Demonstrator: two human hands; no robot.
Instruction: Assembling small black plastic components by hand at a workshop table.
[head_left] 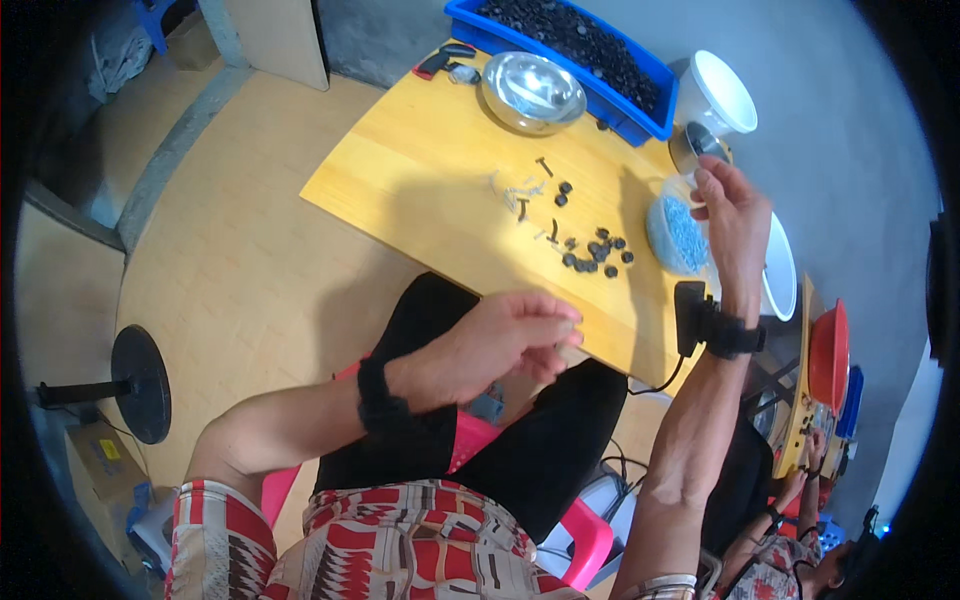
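Over on the right of the worktop point(370, 160), my right hand point(737, 215) hangs right by a clear tub point(655, 245) full of light blue bits point(684, 236), thumb and fingertips pinched narrow. Can't tell if there's anything in that pinch, tbh. Left hand point(500, 335) is out past the front edge, above my lap, fingers curled in close to the thumb; can't make out if it's got anything either. So both hands are pretty narrow.

Between them on the wood there's a loose bunch of little round black parts point(583, 265), with 3 black T-shaped pieces point(522, 209) and some thin pale ones further left. Toward the back, a shiny metal bowl point(535, 90) sits next to a blue tray point(655, 131) loaded with black pieces point(580, 45).
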